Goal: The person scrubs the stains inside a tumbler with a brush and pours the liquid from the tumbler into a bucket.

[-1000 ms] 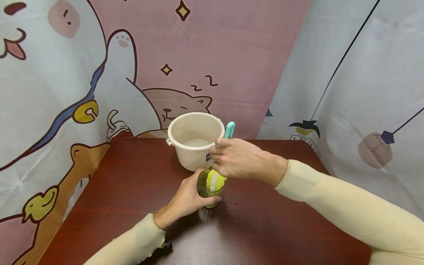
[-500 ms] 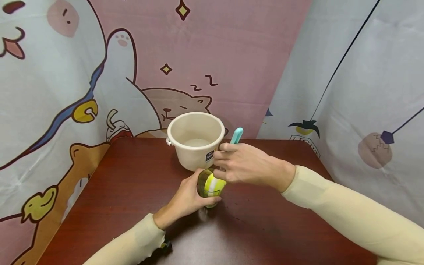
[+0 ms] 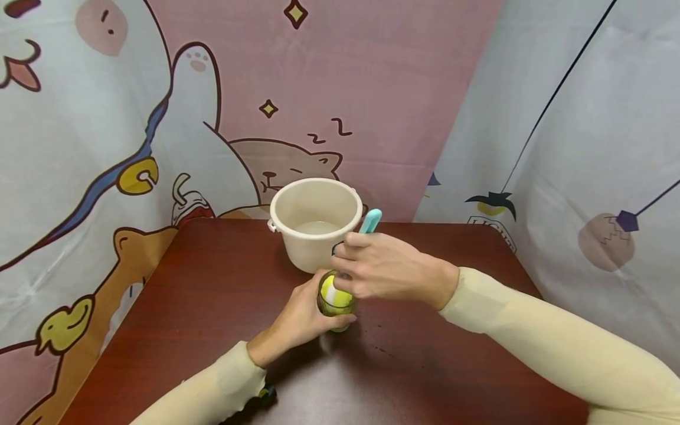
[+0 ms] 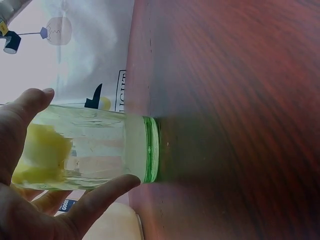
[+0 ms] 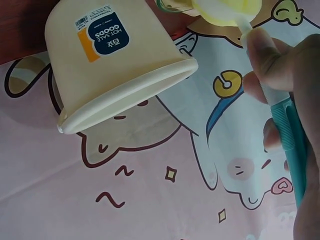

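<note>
My left hand point(image 3: 301, 311) grips a clear, green-tinted drinking glass point(image 4: 102, 147) upright on the table, fingers on one side and thumb on the other. Inside its upper part sits the yellow-and-white sponge head point(image 4: 44, 152) of a bottle brush; the glass's lower part holds no sponge. Above the rim, my right hand point(image 3: 390, 265) holds the brush by its teal-and-white handle point(image 5: 289, 132), with the teal end point(image 3: 370, 221) sticking up past the fingers. In the right wrist view the sponge point(image 5: 230, 11) shows at the glass's mouth.
A cream bucket point(image 3: 308, 252) with a dark label stands just behind the glass, close to my right hand. The reddish-brown table point(image 3: 223, 283) meets a cartoon-printed cloth point(image 3: 382, 106) at the back and sides. A small dark object point(image 3: 267, 394) lies by my left sleeve.
My right hand has shifted right, then back left and slightly lower, swinging the brush handle. The sponge has moved about in the glass. My left hand keeps its hold in the same place.
</note>
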The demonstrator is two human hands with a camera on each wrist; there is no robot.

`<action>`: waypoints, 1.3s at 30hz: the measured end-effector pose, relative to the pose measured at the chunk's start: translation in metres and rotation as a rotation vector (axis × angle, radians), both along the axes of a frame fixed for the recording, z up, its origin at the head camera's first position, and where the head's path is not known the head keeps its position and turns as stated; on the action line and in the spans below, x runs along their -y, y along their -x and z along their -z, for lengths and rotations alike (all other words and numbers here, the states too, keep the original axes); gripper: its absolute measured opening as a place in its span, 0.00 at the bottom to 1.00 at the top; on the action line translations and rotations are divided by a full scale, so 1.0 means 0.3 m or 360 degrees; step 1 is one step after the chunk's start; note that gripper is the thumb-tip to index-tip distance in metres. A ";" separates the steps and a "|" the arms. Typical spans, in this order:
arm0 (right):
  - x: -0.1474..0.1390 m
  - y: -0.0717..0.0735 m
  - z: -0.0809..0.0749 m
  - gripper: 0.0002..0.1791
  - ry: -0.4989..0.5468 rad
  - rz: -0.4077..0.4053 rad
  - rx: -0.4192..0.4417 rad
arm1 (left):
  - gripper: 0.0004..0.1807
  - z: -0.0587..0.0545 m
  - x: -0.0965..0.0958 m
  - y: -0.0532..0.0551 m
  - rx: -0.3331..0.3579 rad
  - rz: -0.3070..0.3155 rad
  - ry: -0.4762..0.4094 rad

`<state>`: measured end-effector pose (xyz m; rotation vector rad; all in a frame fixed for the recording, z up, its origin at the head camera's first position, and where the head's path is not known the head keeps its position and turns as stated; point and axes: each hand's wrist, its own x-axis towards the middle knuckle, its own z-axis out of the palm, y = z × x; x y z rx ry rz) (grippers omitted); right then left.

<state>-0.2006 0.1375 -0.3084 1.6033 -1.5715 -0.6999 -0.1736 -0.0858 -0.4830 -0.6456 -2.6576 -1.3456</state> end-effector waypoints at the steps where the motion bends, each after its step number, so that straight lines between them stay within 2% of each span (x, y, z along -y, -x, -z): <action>1: 0.004 0.000 -0.002 0.11 -0.0003 0.0015 0.0002 | 0.50 -0.001 0.000 -0.001 0.0005 0.0002 -0.0006; 11: 0.028 0.045 -0.016 0.11 -0.0067 0.0199 0.0038 | 0.48 -0.005 -0.005 -0.004 0.0024 0.0004 -0.0003; 23: 0.022 0.038 -0.025 0.07 -0.0138 0.0330 0.0098 | 0.46 0.007 -0.020 -0.009 -0.0010 -0.0020 -0.0004; 28: 0.018 0.027 -0.027 0.10 -0.0185 0.0383 0.0151 | 0.46 0.008 -0.018 -0.009 -0.0032 -0.0031 0.0015; 33: 0.013 0.022 -0.030 0.18 -0.0220 0.0402 0.0239 | 0.46 0.007 -0.016 -0.005 -0.0035 -0.0023 0.0015; 39: 0.009 0.019 -0.034 0.23 -0.0220 0.0428 0.0352 | 0.46 0.000 -0.003 -0.003 -0.0034 -0.0026 0.0017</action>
